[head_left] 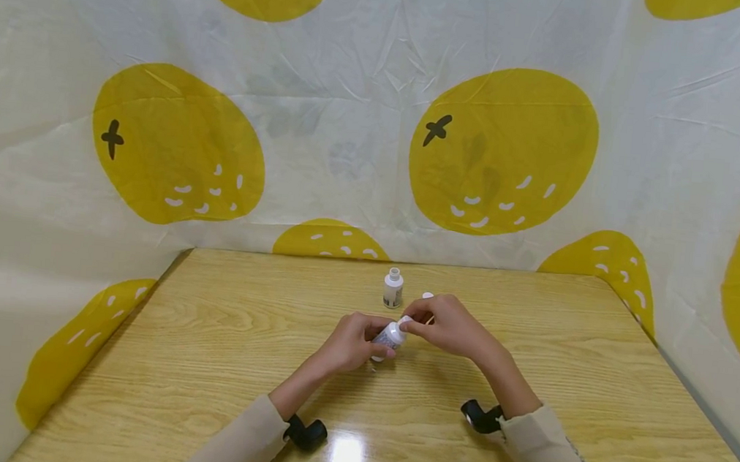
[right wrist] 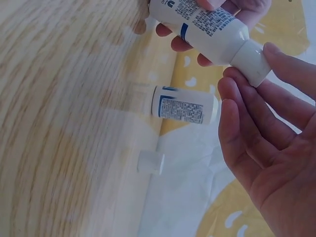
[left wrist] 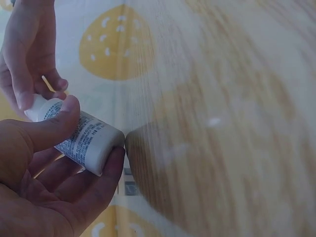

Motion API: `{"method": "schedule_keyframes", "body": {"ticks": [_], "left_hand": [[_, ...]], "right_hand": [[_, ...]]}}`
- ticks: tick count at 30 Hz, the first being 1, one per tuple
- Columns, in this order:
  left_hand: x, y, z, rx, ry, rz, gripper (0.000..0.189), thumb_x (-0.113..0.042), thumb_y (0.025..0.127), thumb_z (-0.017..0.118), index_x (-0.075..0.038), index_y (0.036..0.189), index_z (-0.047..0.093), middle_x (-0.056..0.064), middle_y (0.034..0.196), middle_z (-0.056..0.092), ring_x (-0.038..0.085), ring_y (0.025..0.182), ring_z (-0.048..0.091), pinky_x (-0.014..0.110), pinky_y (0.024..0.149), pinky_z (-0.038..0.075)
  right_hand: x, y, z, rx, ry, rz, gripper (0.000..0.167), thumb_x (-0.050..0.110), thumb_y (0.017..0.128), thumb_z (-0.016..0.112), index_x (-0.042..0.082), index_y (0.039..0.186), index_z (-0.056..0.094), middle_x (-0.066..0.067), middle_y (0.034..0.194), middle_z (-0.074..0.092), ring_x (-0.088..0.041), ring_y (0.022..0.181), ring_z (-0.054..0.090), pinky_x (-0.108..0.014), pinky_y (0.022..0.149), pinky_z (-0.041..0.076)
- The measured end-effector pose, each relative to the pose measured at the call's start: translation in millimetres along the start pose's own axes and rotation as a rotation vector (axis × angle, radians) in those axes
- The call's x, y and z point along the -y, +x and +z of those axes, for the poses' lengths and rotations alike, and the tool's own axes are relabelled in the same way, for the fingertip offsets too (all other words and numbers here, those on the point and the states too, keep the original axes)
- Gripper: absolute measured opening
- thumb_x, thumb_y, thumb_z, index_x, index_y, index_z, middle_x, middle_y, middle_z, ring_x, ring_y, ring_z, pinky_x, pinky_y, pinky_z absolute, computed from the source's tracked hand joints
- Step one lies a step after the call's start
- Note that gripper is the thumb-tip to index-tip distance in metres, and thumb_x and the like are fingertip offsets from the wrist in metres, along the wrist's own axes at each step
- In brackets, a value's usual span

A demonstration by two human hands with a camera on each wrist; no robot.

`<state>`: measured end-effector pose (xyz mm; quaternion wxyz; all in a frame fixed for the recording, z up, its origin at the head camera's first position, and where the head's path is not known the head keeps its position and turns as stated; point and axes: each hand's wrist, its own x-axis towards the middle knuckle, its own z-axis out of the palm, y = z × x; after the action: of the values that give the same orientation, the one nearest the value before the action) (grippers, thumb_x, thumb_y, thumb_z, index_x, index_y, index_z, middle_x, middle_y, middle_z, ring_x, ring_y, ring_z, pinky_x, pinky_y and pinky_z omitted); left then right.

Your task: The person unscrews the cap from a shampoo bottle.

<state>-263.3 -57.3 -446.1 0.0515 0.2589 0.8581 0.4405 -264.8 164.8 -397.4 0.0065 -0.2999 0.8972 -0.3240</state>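
My left hand (head_left: pixel 348 344) grips a small white bottle (left wrist: pixel 89 134) with printed text, its thumb on one side and fingers on the other. The bottle is tilted, its top toward my right hand (head_left: pixel 452 328). A white cap (right wrist: pixel 251 62) sits at the bottle's neck, and my right thumb and fingers pinch it. Whether the cap is threaded on tightly, I cannot tell. Behind the hands a second white bottle (head_left: pixel 393 292) stands upright on the table, its neck uncapped. Beyond the right hand lies a loose white cap (right wrist: pixel 150 162), partly hidden in the head view.
Both hands are above a wood-grain table (head_left: pixel 236 322). A white cloth (head_left: pixel 344 148) with large yellow fruit prints hangs behind the table and along its sides. Black wrist cameras (head_left: pixel 306 434) sit by both sleeves.
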Motion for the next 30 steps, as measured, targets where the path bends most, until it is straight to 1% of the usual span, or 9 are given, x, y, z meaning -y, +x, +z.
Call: {"method": "schedule_keyframes", "body": {"ticks": [3,6,10,13,19,23,27,30], "left_hand": [[-0.2,0.0,-0.4,0.0,0.008,0.0,0.031,-0.013,0.086,0.084,-0.018,0.116,0.079,-0.001,0.101,0.08,0.006,0.09,0.069,0.025,0.078,0.055],[-0.6,-0.2,-0.7,0.001,0.009,-0.004,0.031,-0.013,0.086,0.084,-0.018,0.116,0.079,-0.001,0.101,0.08,0.007,0.091,0.07,0.026,0.079,0.056],[-0.6,-0.5,-0.8,0.001,0.001,-0.013,0.032,-0.013,0.086,0.084,-0.017,0.117,0.079,0.0,0.102,0.08,0.006,0.092,0.07,0.025,0.08,0.056],[-0.4,-0.3,-0.6,0.002,-0.006,-0.013,0.032,-0.012,0.086,0.084,-0.016,0.117,0.079,0.001,0.101,0.08,0.006,0.091,0.069,0.024,0.078,0.055],[0.0,0.7,-0.2,0.001,-0.008,-0.004,0.031,-0.012,0.086,0.084,-0.014,0.116,0.079,0.003,0.1,0.08,0.009,0.091,0.07,0.024,0.077,0.055],[-0.3,0.9,0.0,-0.011,-0.003,-0.006,0.031,-0.012,0.085,0.084,-0.014,0.116,0.079,0.003,0.1,0.08,0.01,0.091,0.07,0.024,0.077,0.055],[-1.0,0.6,-0.2,-0.014,-0.003,-0.009,0.032,-0.012,0.085,0.085,-0.014,0.116,0.079,0.003,0.1,0.08,0.009,0.089,0.07,0.023,0.075,0.055],[-0.8,0.3,-0.5,-0.008,-0.005,-0.009,0.031,-0.012,0.085,0.084,-0.014,0.116,0.079,0.003,0.1,0.08,0.008,0.089,0.07,0.023,0.075,0.055]], "right_hand": [[0.7,-0.2,-0.7,0.008,0.0,-0.007,0.018,0.023,0.098,0.073,0.007,0.104,0.079,0.001,0.089,0.077,-0.008,0.081,0.066,-0.023,0.071,0.054],[1.6,-0.8,-1.1,0.003,0.004,0.013,0.021,0.025,0.098,0.073,0.007,0.106,0.078,0.001,0.09,0.076,-0.009,0.082,0.066,-0.024,0.072,0.055],[2.4,-1.1,-1.1,-0.016,0.003,0.061,0.022,0.029,0.097,0.074,0.008,0.102,0.078,0.002,0.088,0.075,-0.009,0.081,0.065,-0.026,0.072,0.054],[2.2,-0.9,-1.0,-0.019,0.003,0.074,0.02,0.028,0.097,0.074,0.009,0.098,0.078,0.002,0.087,0.075,-0.009,0.08,0.064,-0.026,0.072,0.053],[1.2,-0.5,-1.4,-0.002,0.011,0.047,0.017,0.024,0.097,0.074,0.007,0.1,0.078,0.002,0.087,0.076,-0.009,0.08,0.065,-0.024,0.072,0.054],[1.6,-0.8,-1.7,-0.012,0.01,0.043,0.019,0.026,0.097,0.074,0.008,0.102,0.078,0.002,0.087,0.075,-0.009,0.081,0.065,-0.025,0.073,0.054],[0.8,-0.3,-1.0,-0.024,0.004,0.049,0.02,0.029,0.096,0.075,0.009,0.1,0.078,0.003,0.088,0.075,-0.008,0.08,0.064,-0.025,0.072,0.053],[-0.6,0.7,-0.6,-0.016,0.011,0.039,0.019,0.027,0.097,0.074,0.008,0.099,0.079,0.002,0.088,0.076,-0.007,0.08,0.064,-0.024,0.071,0.053]]}}
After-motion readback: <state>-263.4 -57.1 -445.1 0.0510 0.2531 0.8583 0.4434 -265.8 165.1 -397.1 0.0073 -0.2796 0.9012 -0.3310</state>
